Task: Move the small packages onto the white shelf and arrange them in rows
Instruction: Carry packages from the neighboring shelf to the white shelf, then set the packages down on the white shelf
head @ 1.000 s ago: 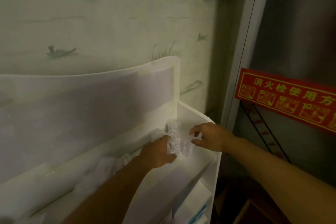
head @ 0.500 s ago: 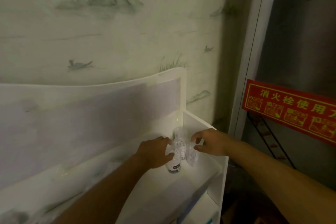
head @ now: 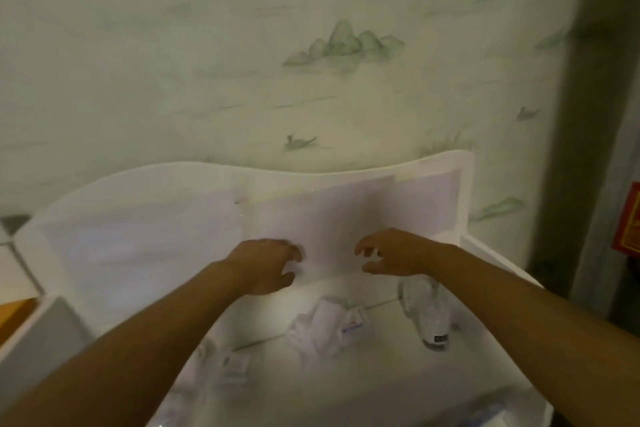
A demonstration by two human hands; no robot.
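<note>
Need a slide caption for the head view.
Both bare hands, left hand and right hand, hover empty above clear plastic packages on white shelf.

Dim, greenish light surrounds me, brightest in a soft glare on the white shelf (head: pixel 346 374) beneath my arms, while motion blur smears everything and the wide lens bends the darker edges.

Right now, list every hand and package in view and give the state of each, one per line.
left hand: raised above the shelf, fingers loosely curled, holding nothing
right hand: raised above the shelf, fingers loosely curled, holding nothing
clear package: on the white shelf near its right end, released
white package: crumpled, lying mid-shelf, untouched
left package: lying on the shelf beside the left forearm, blurred
</note>
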